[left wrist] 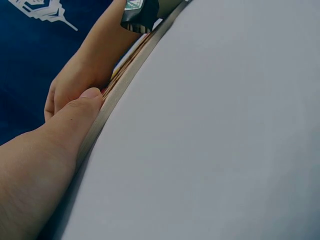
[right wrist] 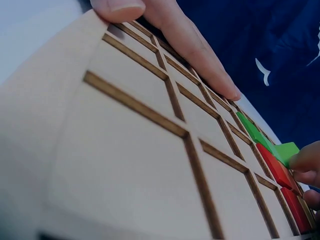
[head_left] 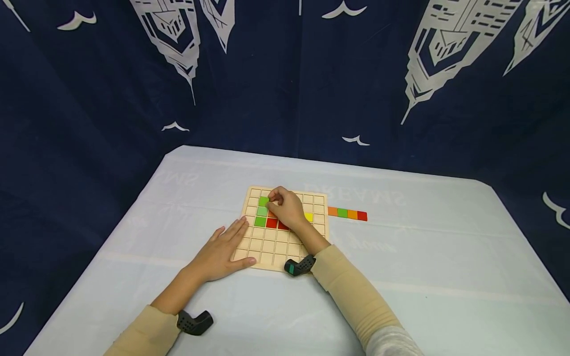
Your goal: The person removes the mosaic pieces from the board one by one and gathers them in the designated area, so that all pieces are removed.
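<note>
A wooden grid board (head_left: 268,247) lies on the white table. My left hand (head_left: 218,254) rests at its left side, fingers straight over that edge and thumb on the front corner. Over the upper left squares, my right hand (head_left: 288,210) pinches a green tile (right wrist: 287,151) between thumb and fingers; the tile is tilted up in the right wrist view. Below it in the same column are a light green tile (head_left: 261,211) and another green tile (head_left: 260,221). Red tiles (head_left: 271,223) continue that lower row, partly covered by my right hand. A yellow tile (head_left: 308,217) shows right of the hand.
A short row of orange, green and red tiles (head_left: 352,214) lies on the table (head_left: 445,247) against the board's right edge. Black wrist cameras (head_left: 195,323) are strapped to both forearms. A dark blue curtain (head_left: 285,99) with white drawings hangs behind the table.
</note>
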`<state>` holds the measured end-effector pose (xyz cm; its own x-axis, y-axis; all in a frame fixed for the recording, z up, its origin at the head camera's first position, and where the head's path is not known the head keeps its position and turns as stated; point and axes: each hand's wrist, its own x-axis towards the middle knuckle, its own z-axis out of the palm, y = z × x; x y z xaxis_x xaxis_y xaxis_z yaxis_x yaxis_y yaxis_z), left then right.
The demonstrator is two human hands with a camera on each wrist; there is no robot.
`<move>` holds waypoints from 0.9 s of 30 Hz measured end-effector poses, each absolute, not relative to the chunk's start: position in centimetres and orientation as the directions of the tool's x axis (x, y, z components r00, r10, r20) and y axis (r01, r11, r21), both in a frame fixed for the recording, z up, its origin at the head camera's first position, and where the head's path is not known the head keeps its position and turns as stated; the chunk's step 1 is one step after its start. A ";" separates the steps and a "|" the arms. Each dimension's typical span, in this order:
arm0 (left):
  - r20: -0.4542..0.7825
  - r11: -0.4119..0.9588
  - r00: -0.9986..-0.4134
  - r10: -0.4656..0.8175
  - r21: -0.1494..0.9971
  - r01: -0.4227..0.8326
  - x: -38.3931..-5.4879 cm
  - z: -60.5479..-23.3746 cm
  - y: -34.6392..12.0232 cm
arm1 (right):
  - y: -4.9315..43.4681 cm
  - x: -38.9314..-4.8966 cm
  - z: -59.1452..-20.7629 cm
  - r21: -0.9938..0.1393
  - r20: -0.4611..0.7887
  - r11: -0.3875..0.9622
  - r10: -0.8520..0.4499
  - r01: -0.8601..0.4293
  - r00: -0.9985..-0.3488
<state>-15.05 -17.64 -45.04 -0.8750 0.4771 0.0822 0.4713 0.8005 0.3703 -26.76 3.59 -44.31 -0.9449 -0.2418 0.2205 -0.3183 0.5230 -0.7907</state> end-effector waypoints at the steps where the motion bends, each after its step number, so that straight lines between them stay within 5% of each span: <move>1: 0.083 0.801 -0.875 0.476 0.370 0.471 -15.0 -45.0 -17.7 | 3.6 -26.7 -44.4 -0.797 0.223 0.515 -0.237 -0.317 -0.946; 27: 0.085 0.799 -0.878 0.472 0.379 0.466 -15.1 -45.3 -17.7 | 3.8 -26.7 -44.5 -0.907 0.264 0.295 -0.158 -0.300 -0.952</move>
<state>-15.07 -17.72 -45.30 -0.8777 0.4716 0.0854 0.4663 0.7994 0.3789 -26.70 3.83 -44.45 -0.9517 -0.1576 0.2636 -0.3001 0.2950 -0.9071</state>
